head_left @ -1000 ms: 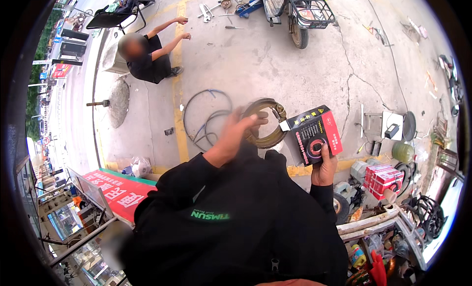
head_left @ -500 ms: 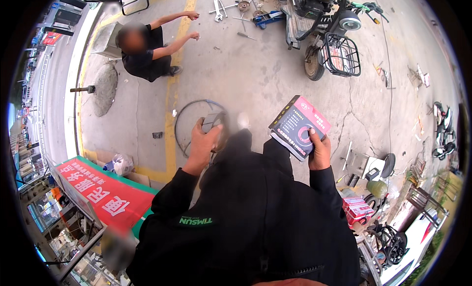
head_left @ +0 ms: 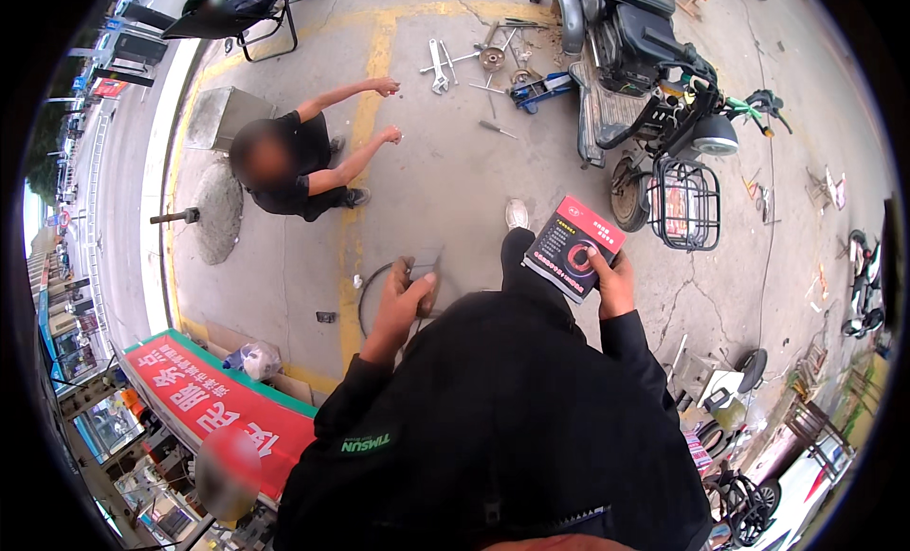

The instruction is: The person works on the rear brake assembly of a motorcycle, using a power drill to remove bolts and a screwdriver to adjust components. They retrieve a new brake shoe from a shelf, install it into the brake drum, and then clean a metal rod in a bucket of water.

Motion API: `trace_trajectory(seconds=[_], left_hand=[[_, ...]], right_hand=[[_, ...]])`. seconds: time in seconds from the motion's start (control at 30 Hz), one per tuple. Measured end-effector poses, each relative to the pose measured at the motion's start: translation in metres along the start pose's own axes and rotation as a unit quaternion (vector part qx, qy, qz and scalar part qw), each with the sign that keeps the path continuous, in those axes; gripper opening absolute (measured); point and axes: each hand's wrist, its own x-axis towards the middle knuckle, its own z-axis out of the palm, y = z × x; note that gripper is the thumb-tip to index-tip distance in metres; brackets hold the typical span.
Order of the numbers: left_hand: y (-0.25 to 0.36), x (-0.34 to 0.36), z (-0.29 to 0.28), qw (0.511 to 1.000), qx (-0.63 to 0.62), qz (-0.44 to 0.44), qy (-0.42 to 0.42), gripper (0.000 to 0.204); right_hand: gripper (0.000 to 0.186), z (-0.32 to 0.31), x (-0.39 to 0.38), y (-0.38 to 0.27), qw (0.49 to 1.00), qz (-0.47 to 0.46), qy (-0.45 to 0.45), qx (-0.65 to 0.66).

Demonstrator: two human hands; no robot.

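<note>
While the right hand (head_left: 614, 284) grips a red and black flat box (head_left: 573, 247) by its lower corner, held out at chest height with its flaps apparently closed, the left hand (head_left: 403, 305) is clenched around a small dark object (head_left: 424, 267) that the view leaves too blurred to name. As for progress, the box looks unopened, and a dark tyre hoop (head_left: 372, 300) lies on the pavement (head_left: 455, 191) just below the left hand, untouched.

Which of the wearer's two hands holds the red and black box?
The right hand grips the red and black box by its lower corner; the left hand instead closes on a small dark object.
</note>
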Motion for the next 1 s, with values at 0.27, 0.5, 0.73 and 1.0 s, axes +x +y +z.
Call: trace_trajectory(seconds=[0.27,0.5,0.73,1.0], left_hand=[[0.104,0.133,0.004,0.994,0.097,0.018,0.05,0.028],[0.163,0.284,-0.041,0.995,0.035,-0.002,0.088,0.044],[0.315,0.477,-0.085,0.995,0.076,0.001,0.071,0.043],[0.43,0.635,-0.102,0.993,0.065,0.096,0.021,0.034]], right_hand=[[0.038,0.098,0.179,-0.107,0.973,-0.121,-0.12,-0.152],[0.041,0.198,0.33,-0.149,0.947,-0.179,-0.117,-0.239],[0.039,0.335,0.443,-0.212,0.935,-0.24,-0.065,-0.253],[0.042,0.415,0.573,-0.284,0.955,-0.167,-0.059,-0.238]])
